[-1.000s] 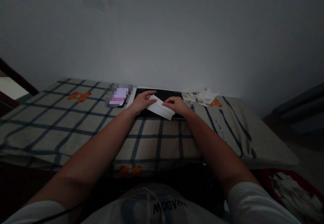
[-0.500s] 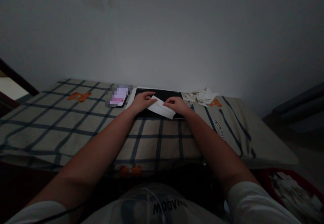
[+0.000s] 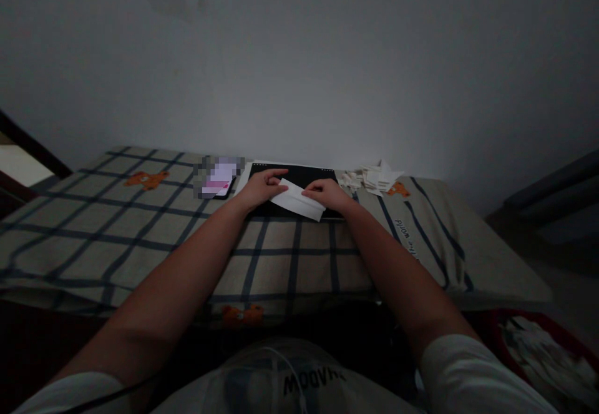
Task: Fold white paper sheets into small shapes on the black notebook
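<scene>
A white folded sheet of paper [image 3: 296,201] lies slantwise between my hands, with a crease line along its right part. My left hand [image 3: 262,188] pinches its upper left corner between thumb and fingers, the index finger stretched out above. At the paper's upper right edge, my right hand [image 3: 327,193] is closed on it with thumb and fingertips. Beneath both hands is a flat black board [image 3: 299,172] with a pale margin at its left side.
A phone [image 3: 219,180], partly pixelated, lies left of the board. Several folded paper pieces [image 3: 374,177] are piled at the right. A checked cloth [image 3: 281,264] covers the table against the wall [image 3: 299,64]. Below right stands a red container [image 3: 496,339] holding pale paper-like pieces.
Almost nothing differs. The paper and my left hand have shifted very slightly; both hands keep their hold.
</scene>
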A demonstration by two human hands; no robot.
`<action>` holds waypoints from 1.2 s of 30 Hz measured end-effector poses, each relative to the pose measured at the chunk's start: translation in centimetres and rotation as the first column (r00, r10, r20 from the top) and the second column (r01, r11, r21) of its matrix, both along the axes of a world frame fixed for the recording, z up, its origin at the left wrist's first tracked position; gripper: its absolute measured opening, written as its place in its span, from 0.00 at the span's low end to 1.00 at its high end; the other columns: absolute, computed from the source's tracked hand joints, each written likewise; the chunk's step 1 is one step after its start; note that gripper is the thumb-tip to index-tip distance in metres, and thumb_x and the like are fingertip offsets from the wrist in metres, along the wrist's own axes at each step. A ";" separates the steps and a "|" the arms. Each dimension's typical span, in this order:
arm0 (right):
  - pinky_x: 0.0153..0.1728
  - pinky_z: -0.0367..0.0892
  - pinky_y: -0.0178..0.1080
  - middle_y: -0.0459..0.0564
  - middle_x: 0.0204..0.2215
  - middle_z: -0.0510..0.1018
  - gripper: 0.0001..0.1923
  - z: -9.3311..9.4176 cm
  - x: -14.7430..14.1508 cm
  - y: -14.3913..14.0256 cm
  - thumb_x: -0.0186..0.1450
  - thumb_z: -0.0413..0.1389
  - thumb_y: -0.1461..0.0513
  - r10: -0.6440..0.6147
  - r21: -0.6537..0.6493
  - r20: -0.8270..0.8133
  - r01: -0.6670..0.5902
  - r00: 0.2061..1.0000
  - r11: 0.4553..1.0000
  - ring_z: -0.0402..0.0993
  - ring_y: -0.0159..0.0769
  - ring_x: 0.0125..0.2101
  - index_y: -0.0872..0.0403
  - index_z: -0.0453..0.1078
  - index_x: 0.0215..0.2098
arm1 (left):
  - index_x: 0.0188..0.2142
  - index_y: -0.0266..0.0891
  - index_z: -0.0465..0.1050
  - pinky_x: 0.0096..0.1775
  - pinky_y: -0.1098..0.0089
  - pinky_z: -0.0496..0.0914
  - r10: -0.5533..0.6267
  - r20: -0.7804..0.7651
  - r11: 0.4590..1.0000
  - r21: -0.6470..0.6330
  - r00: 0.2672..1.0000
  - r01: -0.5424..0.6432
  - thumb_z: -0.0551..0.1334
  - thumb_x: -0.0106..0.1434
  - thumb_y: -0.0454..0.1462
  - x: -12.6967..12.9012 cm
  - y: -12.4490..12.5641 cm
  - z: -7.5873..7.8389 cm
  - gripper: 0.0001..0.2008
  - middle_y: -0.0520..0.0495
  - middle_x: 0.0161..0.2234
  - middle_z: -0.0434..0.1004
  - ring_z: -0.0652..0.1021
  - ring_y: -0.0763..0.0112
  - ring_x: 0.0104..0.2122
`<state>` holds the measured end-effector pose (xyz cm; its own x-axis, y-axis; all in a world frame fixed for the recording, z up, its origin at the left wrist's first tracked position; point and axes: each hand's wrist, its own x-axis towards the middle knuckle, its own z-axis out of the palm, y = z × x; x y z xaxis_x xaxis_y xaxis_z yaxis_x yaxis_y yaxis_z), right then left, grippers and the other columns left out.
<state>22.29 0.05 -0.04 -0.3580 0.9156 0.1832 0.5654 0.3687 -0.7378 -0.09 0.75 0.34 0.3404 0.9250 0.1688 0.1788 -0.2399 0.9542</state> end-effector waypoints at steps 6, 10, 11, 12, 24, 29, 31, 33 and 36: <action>0.27 0.61 0.33 0.50 0.29 0.78 0.13 0.2 -0.1 -0.1 0.57 0.57 0.56 -0.019 -0.008 0.017 0.019 1.000 1.000 0.71 0.32 0.28 0.58 0.76 0.33 | 0.55 0.35 0.64 0.26 0.75 0.61 -0.012 -0.005 1.000 0.005 1.000 0.012 0.66 0.50 0.37 0.0 0.0 0.1 0.32 0.53 0.26 0.69 0.68 0.77 0.24; 0.27 0.61 0.33 0.51 0.29 0.78 0.12 0.5 -0.2 -0.4 0.57 0.57 0.57 -0.020 -0.012 0.008 0.020 1.000 1.000 0.71 0.32 0.29 0.58 0.76 0.33 | 0.53 0.35 0.67 0.24 0.75 0.59 0.016 -0.056 1.000 0.017 0.998 -0.015 0.66 0.50 0.39 -0.1 -0.2 0.3 0.29 0.53 0.24 0.68 0.67 0.78 0.22; 0.27 0.61 0.33 0.51 0.29 0.78 0.12 0.5 -0.2 -0.4 0.57 0.57 0.57 -0.018 -0.014 0.005 0.018 1.000 1.000 0.71 0.32 0.29 0.58 0.76 0.33 | 0.53 0.35 0.67 0.24 0.75 0.59 0.014 -0.057 1.000 0.017 0.998 -0.013 0.66 0.50 0.39 -0.1 -0.2 0.4 0.29 0.54 0.24 0.67 0.67 0.78 0.22; 0.28 0.62 0.33 0.51 0.29 0.78 0.12 0.5 -0.2 -0.4 0.57 0.57 0.57 -0.017 -0.016 0.003 0.017 1.000 1.000 0.71 0.32 0.29 0.58 0.76 0.33 | 0.52 0.35 0.67 0.24 0.75 0.59 0.009 -0.058 1.000 0.019 0.998 -0.008 0.66 0.50 0.39 -0.1 -0.2 0.4 0.29 0.54 0.24 0.67 0.67 0.78 0.22; 0.30 0.63 0.34 0.52 0.31 0.79 0.11 0.5 -0.2 -0.3 0.58 0.57 0.59 -0.001 0.026 0.028 0.000 1.000 1.000 0.72 0.33 0.31 0.57 0.77 0.33 | 0.44 0.33 0.74 0.25 0.75 0.61 0.041 -0.151 0.996 0.086 0.988 -0.028 0.64 0.53 0.41 -0.2 -0.1 0.4 0.20 0.48 0.28 0.72 0.69 0.75 0.26; 0.30 0.63 0.34 0.51 0.30 0.79 0.10 0.7 -0.2 -0.4 0.57 0.57 0.59 -0.017 0.015 0.029 0.017 0.999 1.000 0.72 0.33 0.30 0.56 0.77 0.33 | 0.44 0.34 0.73 0.26 0.75 0.61 0.024 -0.144 0.998 0.053 0.989 -0.016 0.64 0.53 0.41 -0.3 0.1 0.2 0.20 0.46 0.31 0.75 0.72 0.73 0.27; 0.30 0.63 0.34 0.51 0.30 0.79 0.10 0.6 -0.1 -0.4 0.57 0.57 0.59 -0.021 0.017 0.026 0.020 0.999 1.000 0.72 0.33 0.30 0.57 0.77 0.32 | 0.44 0.34 0.74 0.27 0.74 0.62 0.017 -0.141 0.999 0.035 0.990 -0.012 0.64 0.52 0.42 -0.3 0.3 0.0 0.20 0.46 0.31 0.75 0.72 0.73 0.28; 0.29 0.63 0.34 0.51 0.29 0.79 0.11 0.5 -0.1 -0.3 0.57 0.57 0.58 -0.020 0.019 0.017 0.020 1.000 1.000 0.71 0.33 0.30 0.57 0.77 0.32 | 0.44 0.34 0.74 0.27 0.74 0.62 0.009 -0.129 1.000 0.024 0.992 -0.006 0.64 0.52 0.42 -0.4 0.5 -0.2 0.20 0.46 0.31 0.76 0.72 0.73 0.28; 0.29 0.63 0.34 0.50 0.29 0.78 0.11 0.4 -0.1 -0.2 0.57 0.57 0.58 -0.019 0.030 0.015 0.018 1.000 0.999 0.71 0.33 0.29 0.57 0.77 0.32 | 0.41 0.35 0.75 0.27 0.74 0.62 0.010 -0.118 1.000 0.022 0.993 -0.008 0.64 0.51 0.42 -0.5 0.6 -0.3 0.19 0.47 0.30 0.76 0.72 0.73 0.28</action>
<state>22.24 -0.15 0.36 -0.3440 0.9163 0.2053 0.5833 0.3799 -0.7180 -0.59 1.38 0.03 0.3510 0.9247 0.1473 0.2925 -0.2576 0.9209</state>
